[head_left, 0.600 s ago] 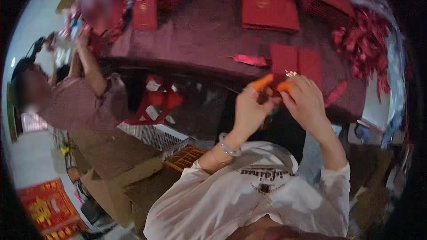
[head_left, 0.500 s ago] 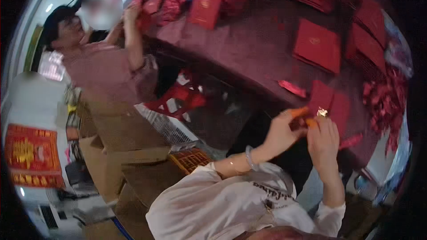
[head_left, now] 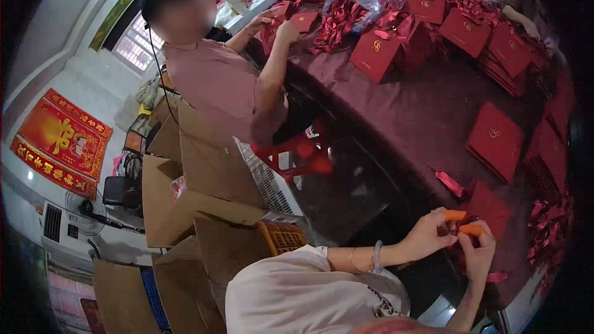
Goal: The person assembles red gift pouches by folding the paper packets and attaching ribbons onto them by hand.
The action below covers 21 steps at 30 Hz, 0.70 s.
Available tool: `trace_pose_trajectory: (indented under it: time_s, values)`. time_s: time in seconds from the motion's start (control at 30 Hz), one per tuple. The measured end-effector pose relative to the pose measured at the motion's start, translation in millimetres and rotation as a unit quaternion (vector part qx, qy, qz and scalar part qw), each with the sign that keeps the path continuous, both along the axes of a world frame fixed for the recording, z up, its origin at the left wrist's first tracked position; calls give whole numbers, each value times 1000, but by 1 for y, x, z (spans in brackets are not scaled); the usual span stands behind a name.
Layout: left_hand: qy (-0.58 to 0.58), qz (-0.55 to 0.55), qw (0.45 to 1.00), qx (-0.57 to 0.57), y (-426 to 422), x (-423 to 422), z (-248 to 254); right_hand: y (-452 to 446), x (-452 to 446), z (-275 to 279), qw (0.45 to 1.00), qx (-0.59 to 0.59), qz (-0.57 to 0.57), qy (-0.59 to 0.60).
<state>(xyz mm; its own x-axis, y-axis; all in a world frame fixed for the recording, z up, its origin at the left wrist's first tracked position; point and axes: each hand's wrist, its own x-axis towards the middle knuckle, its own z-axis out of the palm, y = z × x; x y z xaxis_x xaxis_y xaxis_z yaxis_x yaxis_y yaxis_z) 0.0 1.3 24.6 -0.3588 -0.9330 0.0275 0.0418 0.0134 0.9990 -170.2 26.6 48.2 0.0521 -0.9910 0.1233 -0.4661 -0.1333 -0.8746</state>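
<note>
My left hand (head_left: pixel 428 236) and my right hand (head_left: pixel 479 251) are close together at the table edge, low on the right. Both have bent, pinched fingers, with orange covers on some fingertips. Something small and dark red lies between them, too hidden by the fingers to name. Just beyond, a flat red bag (head_left: pixel 490 207) rests on the dark red tablecloth (head_left: pixel 402 111), partly behind my right hand. A folded red ribbon (head_left: pixel 450 184) lies beside the bag.
A stack of red bags (head_left: pixel 495 139) lies farther up the table, with several more bags and ribbon piles (head_left: pixel 550 226) around it. A seated person (head_left: pixel 213 80) handles red pieces at the left. Cardboard boxes (head_left: pixel 216 173) and a red stool (head_left: pixel 300 154) stand below.
The view has swung left, so my hands and the bags now appear farther right and lower. My hands remain close together with pinched fingers.
</note>
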Motion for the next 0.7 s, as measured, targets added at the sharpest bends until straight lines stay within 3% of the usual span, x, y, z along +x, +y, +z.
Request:
trace_pose_trajectory:
  time_s: [0.07, 0.13, 0.23, 0.3, 0.37, 0.57, 0.7]
  values:
    - [-19, -1, 998, -56, -3, 3, 1, 3, -1, 0, 1000, -6, 12, -22]
    - [-23, -64, 991, -111, -10, 8, -5, 8, 4, 4, 994, 38, -73, -77]
    - [-44, -115, 986, -110, -24, 13, -12, 8, 9, -1, 991, 40, -110, -66]
    - [-56, -140, 982, -109, -30, 16, -4, 2, 7, 6, 996, 39, -60, -48]
    - [-224, -131, 959, -112, -31, 16, 21, 0, 4, 7, 999, 38, -13, -27]
    - [-156, -113, 963, -186, -36, 3, 0, -2, 5, -3, 998, 0, -38, -58]
    - [-164, -133, 967, -142, -39, 3, 7, -3, 5, -6, 996, -10, -43, -78]
